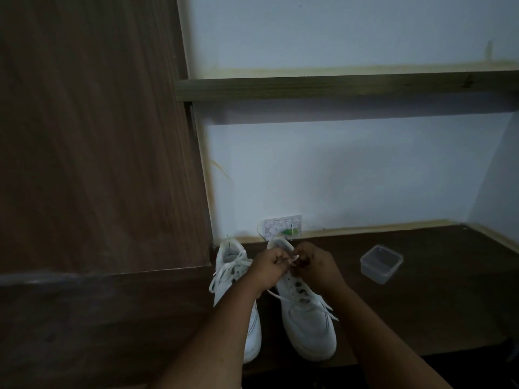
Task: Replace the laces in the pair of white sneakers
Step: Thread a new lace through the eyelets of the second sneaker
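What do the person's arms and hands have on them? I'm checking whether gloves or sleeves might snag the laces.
Nothing is worn as far as the view shows. The left hand and right hand are bare, with no gloves, and both forearms are bare down to the frame's bottom edge, with no sleeve in sight. No watch or bracelet shows at either wrist. The dim light hides finer details such as rings.

- My left hand (268, 266) and right hand (316, 265) hide the right sneaker's (306, 318) upper eyelets.
- My left forearm covers part of the left sneaker (238, 279).
- I can't read the small card (282, 227) by the wall (too dim).
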Demonstrator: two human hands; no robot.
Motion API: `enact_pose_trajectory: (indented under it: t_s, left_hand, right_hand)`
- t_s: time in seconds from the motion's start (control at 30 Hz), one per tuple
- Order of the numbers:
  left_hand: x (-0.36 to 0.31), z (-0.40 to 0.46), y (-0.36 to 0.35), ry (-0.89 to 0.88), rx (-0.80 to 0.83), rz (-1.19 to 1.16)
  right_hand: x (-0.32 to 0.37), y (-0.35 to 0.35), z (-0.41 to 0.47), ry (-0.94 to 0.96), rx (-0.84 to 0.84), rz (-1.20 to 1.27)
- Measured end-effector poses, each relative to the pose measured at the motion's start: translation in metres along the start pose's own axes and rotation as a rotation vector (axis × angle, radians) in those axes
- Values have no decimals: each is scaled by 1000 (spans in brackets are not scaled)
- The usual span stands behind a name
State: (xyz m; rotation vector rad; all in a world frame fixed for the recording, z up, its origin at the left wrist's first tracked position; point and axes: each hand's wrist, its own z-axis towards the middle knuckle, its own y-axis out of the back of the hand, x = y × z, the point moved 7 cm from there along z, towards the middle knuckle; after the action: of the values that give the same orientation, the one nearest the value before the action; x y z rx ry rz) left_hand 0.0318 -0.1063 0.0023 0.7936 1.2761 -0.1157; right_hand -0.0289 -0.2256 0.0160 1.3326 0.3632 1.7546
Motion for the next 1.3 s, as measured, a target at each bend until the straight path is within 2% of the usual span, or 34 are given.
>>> enact_pose_trajectory:
  t_s: [0.1,0.17,0.43,0.47,0.53,0.57,0.6,0.63,0.67,0.73,0.8,0.87,0.97,1.0,1.07,1.17,1.23,1.3]
  left_hand:
    - [0,0,4,11,-7,-17]
    - [1,-1,9,24,-18,4]
    - [11,-4,25,80,-86,367]
    - [6,-5,23,86,-67,426]
    - [2,-10,17,167,101,496]
    - [5,-15,11,227,222,462]
    - [6,-22,5,285,330,391]
    - [5,-29,-2,332,403,312]
    - [2,-34,-7,356,440,259]
    - [-4,-38,-17,344,489,324]
    - [-8,-37,-21,323,524,455]
    - [0,-29,-13,392,425,430]
    - [9,-13,16,464,36,63]
    - [9,-12,16,471,-18,-86]
    - [2,-16,1,504,54,-263]
    - [2,-21,-15,552,136,-374]
    - [10,-18,-13,592,96,-514]
    - [17,-16,-11,653,80,-702]
  right_hand:
    - [1,5,2,22,18,22]
    - [-9,16,5,-52,33,91]
    - [-29,17,-8,-234,4,30]
    - [-26,17,-6,-255,54,-31]
    - [-26,12,-9,-397,250,-25]
    - [-26,5,-15,-498,358,161]
    - [-21,-3,-23,-618,436,455]
    - [-13,-10,-29,-714,465,739]
    - [-7,-15,-31,-763,470,921]
    - [-9,-22,-29,-823,399,1027]
    - [-9,-27,-27,-798,354,947]
    - [-12,-29,-22,-722,311,787]
    - [-7,-17,-9,-416,256,306]
    - [1,-13,-5,-283,268,79]
    - [20,-11,-5,-84,309,-231]
    - [27,-12,-6,35,392,-311]
    - [23,-2,-4,20,404,-222]
    - [16,16,-2,-59,324,-68]
